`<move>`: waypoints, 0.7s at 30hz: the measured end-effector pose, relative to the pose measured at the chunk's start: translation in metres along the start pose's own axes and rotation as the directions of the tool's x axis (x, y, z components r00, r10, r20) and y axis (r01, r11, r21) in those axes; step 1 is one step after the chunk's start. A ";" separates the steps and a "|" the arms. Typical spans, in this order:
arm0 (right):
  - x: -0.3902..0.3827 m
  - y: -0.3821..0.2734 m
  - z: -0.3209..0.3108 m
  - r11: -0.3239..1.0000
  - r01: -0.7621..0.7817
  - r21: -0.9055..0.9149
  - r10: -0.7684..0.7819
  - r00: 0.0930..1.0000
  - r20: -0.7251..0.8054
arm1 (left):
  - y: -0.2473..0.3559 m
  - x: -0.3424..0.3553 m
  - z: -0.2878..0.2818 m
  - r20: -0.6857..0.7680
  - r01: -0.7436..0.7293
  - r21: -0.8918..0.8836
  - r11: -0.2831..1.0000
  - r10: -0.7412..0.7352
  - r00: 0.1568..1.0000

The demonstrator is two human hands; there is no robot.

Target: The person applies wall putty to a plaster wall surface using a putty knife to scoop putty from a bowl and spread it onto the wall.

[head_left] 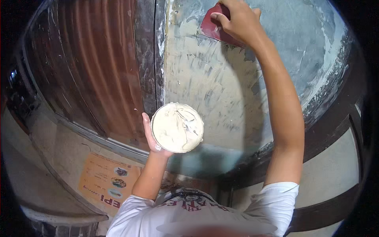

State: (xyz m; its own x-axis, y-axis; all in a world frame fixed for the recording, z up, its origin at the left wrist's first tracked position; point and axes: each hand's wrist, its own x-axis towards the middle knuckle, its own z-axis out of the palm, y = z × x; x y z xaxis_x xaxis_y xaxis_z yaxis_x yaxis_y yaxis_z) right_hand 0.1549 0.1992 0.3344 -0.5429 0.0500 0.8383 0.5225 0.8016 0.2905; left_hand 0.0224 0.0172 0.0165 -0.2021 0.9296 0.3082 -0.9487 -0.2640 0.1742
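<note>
My right hand (239, 23) grips a red plastic putty spreader (213, 24), thumb on its near face, its lower edge against the wall panel (209, 91). The panel carries streaky cream and grey-blue filler. A round tub of cream putty (177, 128) rests in my left hand (152, 136), in front of the panel's lower part. The left thumb lies along the tub's side, with white smears near the wrist; the other fingers are hidden beneath the tub. The putty's surface is swirled, with a few dark marks.
A brown ribbed door or curtain (90, 59) stands at the left, edged by a dark post (148, 55) beside the panel. An orange printed poster (104, 179) is at the lower left. Dark wooden framing (335, 130) curves along the right, below the panel's edge.
</note>
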 end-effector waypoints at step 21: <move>-0.003 -0.010 -0.004 0.996 -0.054 0.072 0.056 0.998 -0.029 | 0.020 -0.003 -0.010 -0.034 0.024 0.005 1.000 -0.024 0.999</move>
State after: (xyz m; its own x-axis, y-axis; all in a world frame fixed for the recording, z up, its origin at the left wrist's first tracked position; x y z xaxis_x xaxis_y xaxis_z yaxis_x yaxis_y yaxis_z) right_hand 0.1540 0.1891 0.3307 -0.4934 0.0774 0.8664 0.5020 0.8388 0.2109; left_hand 0.0017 0.0115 0.0092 -0.1873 0.9439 0.2720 -0.9522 -0.2425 0.1858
